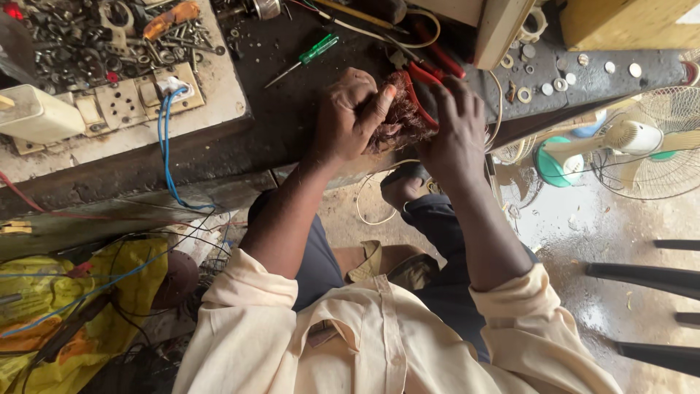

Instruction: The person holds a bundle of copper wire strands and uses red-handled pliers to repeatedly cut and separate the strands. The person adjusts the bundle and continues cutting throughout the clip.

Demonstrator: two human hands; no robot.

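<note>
My left hand (350,117) grips a tangled bundle of reddish-brown copper winding wire (397,120) at the front edge of a dark, greasy workbench (277,109). My right hand (456,124) holds red-handled pliers or cutters (423,84), with the tool's head buried in the wire bundle. The two hands press together around the bundle. The tool's jaws are hidden by the wire and my fingers.
A green-handled screwdriver (310,55) lies on the bench behind my hands. A socket board (124,102) with a blue cable (166,146) and a heap of bolts (87,36) sit at left. Washers (554,84) are scattered right. A fan (642,142) stands on the floor.
</note>
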